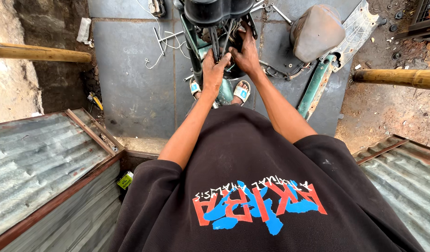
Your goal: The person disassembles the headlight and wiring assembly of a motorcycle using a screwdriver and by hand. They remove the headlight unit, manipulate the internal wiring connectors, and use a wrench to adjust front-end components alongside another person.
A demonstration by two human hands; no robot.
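Note:
A stripped scooter front (215, 18) with a black headlight housing and green frame stands on grey stone slabs ahead of me. Black cables (218, 39) hang under the housing. My left hand (214, 70) has its fingers closed around those cables and frame parts. My right hand (246, 51) reaches into the same spot, fingers curled on the cables next to the left. My feet in white sandals (241, 92) show below the hands. My black shirt with a red and blue print fills the lower view.
A brown scooter seat (317, 30) and a green frame piece (315, 86) lie at right on a footboard panel (359, 23). White wires (161, 44) and wrenches (278, 10) lie on the slabs. Wooden poles (37, 52) cross both sides. Corrugated metal sheets (32, 158) flank me.

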